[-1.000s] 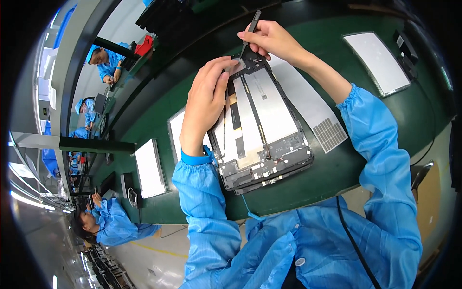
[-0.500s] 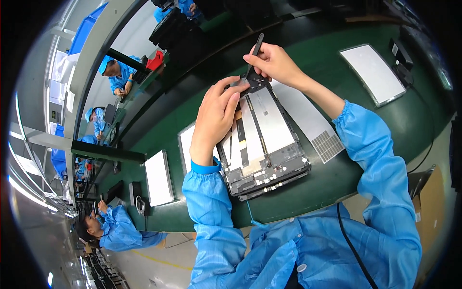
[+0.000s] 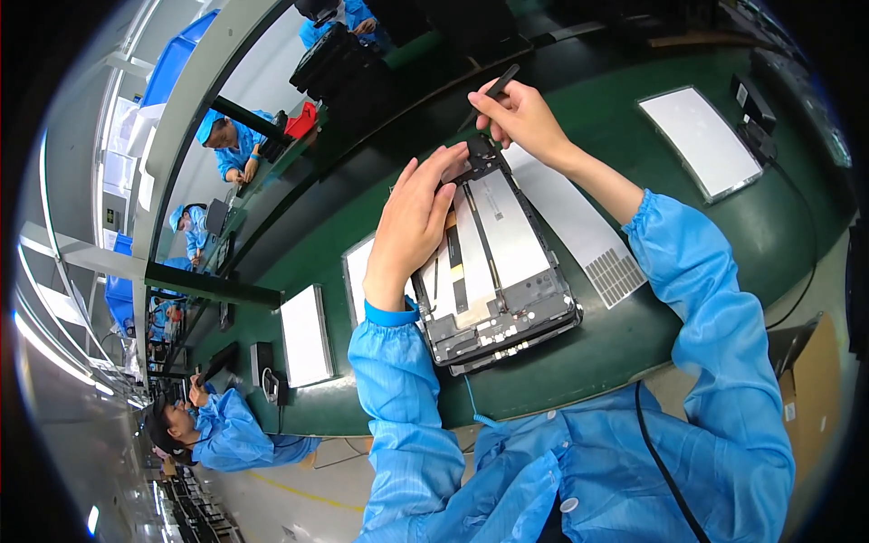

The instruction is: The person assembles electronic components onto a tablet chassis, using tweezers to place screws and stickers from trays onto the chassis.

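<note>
An opened tablet [image 3: 520, 244] with pale battery panels and a black frame lies on the green table, its circuit-board end toward me. It seems to rest on another similar layer. My left hand [image 3: 412, 217] lies over its far left side, fingers stretched out and touching the black far end. Just beyond the far right corner, my right hand [image 3: 523, 119] pinches slim black tweezers [image 3: 501, 81]. Their upper end points up and away; the tips are dark against the background and hard to see. A blue wrist strap [image 3: 389, 314] circles my left wrist.
A white sheet with grey labels [image 3: 615, 276] lies right of the tablet. White panels stand at the left [image 3: 306, 335] and far right [image 3: 701, 140]. A black box with a cable [image 3: 753, 104] sits at the right. Co-workers in blue work at the left [image 3: 235, 430] and beyond the frame post.
My right hand has drawn the tweezers up and slightly right, off the tablet's far end. My left fingers have straightened and pulled together there. The view has shifted slightly.
</note>
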